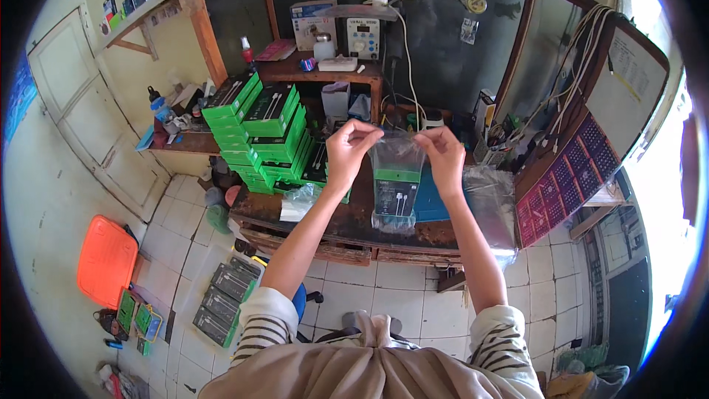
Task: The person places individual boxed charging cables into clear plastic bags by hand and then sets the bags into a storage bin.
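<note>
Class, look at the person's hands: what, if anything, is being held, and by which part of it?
A clear plastic bag, pinched at its upper corners by the left hand and right hand, with a black-and-green cable box inside.

Left sleeve (264,331), seven o'clock: pale with dark stripes, plain off-white cuff (273,303) folded broad.
Right sleeve (504,343), five o'clock: same stripes, matching cuff.
Torso drape (369,377), six o'clock: taupe-brown cloth, deep folds bunched centrally.
Left hand (349,154), right hand (444,157), near twelve: bare.
Forearms (301,240): bare below the cuffs.
</note>
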Demonstrator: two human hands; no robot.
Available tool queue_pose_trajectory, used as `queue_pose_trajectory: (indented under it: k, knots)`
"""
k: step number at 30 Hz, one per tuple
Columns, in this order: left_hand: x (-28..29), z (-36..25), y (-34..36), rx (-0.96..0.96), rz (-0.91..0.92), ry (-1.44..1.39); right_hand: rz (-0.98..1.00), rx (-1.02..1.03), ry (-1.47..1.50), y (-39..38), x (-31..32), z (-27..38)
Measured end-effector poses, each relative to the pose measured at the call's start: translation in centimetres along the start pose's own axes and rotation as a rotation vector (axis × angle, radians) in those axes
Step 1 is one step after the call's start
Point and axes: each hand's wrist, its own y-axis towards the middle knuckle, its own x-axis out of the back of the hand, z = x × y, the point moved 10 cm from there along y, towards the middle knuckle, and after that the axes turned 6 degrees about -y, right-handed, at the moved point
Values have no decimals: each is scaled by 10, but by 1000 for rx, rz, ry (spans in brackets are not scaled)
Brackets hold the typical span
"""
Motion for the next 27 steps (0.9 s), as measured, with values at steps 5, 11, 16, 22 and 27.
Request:
queue_pose_trajectory:
  k: [5, 11, 16, 22, 27]
  knots:
    - [-22, -36, 2, -106, 108, -116, -32, 136, 100, 8, 19, 40]
    - [-30, 63, -63, 215, 211, -73, -35, 135, 122, 3, 25, 32]
    - [-35, 102, -101, 329, 195, -109, -19, 47, 167, -8, 33, 1]
    - [-43, 108, -104, 297, 131, -57, -106, -107, 278, -76, 36, -100]
    - [-57, 106, -100, 165, 54, -65, -47, -178, -42, -87, 47, -144]
